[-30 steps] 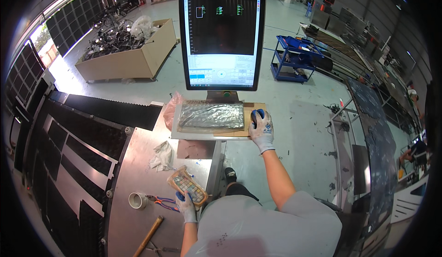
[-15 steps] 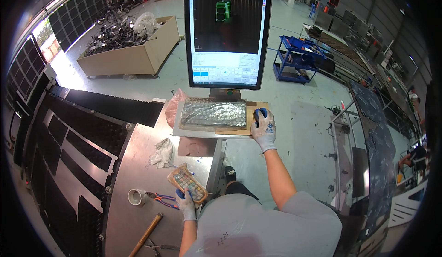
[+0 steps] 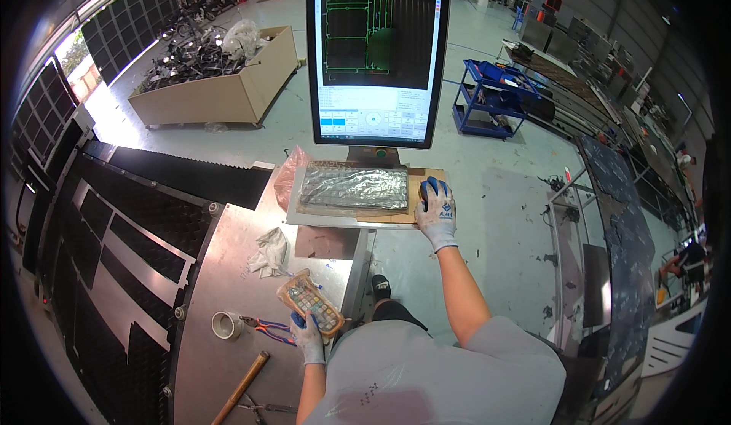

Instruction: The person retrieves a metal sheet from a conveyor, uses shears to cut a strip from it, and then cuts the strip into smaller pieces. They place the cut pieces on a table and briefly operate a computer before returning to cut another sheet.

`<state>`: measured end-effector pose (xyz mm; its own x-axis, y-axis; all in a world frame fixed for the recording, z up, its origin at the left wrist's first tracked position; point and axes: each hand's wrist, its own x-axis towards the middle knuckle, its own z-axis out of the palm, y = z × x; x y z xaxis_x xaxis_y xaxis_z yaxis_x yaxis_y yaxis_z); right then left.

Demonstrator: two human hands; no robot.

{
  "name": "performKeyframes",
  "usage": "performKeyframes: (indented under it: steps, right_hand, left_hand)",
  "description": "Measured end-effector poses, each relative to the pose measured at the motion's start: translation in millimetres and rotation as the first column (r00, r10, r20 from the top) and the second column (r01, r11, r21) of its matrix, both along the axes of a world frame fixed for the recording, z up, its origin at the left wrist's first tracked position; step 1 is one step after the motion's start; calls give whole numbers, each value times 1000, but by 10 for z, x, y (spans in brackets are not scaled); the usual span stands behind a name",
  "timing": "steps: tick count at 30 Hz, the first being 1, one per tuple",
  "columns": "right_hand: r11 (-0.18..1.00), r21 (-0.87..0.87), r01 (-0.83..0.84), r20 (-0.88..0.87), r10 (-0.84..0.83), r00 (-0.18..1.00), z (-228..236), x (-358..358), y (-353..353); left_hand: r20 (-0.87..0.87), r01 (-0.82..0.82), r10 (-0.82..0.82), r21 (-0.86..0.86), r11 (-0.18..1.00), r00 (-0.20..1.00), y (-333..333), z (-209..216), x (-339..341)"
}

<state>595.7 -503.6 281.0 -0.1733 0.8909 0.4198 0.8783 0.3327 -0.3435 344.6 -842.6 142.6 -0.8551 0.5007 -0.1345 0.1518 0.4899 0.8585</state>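
A dark machine bed (image 3: 65, 246) fills the left side, beside the metal tabletop (image 3: 221, 273). The upright monitor (image 3: 373, 113) stands beyond, a green line drawing on its black field; the drawing seems to be open already, though whether it is finished or being checked cannot be told. Pale flat strips (image 3: 137, 261) lie on the bed; they look already cut, but nothing shows whether they belong to this drawing, or how much is left. The film-wrapped keyboard (image 3: 354, 189) sits below the monitor, untouched. The keypad (image 3: 314, 303), in a clear cover, slants over the tabletop's near edge; the left hand (image 3: 308, 341) has its fingers clamped on its lower left side, so the work is not yet handed over to it alone: the right hand (image 3: 436, 212) lies curved over a mostly hidden mouse (image 3: 423, 190), its grip unclear.
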Motion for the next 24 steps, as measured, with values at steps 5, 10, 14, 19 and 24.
performKeyframes:
  steps: [5,10,14,19,24]
  right_hand:
    - [999,1,38,-18,-38,999,3,-7,0]
    - [996,-1,85,-16,-85,996,24,-19,-21]
    - [998,22,53,-43,-52,998,33,-14,-26]
    - [1000,5,16,-59,-15,998,27,-6,-17]
    - [1000,-19,5,-50,-6,999,10,-2,-12]
  left_hand:
    - [8,-28,28,4,1000,1000,16,57,38]
    - [51,8,-7,-19,1000,999,19,120,27]
    - [-26,-16,16,2,1000,1000,31,127,43]
    - [-28,-11,12,36,999,1000,49,184,64]
    - [-15,10,-10,20,1000,1000,45,237,55]
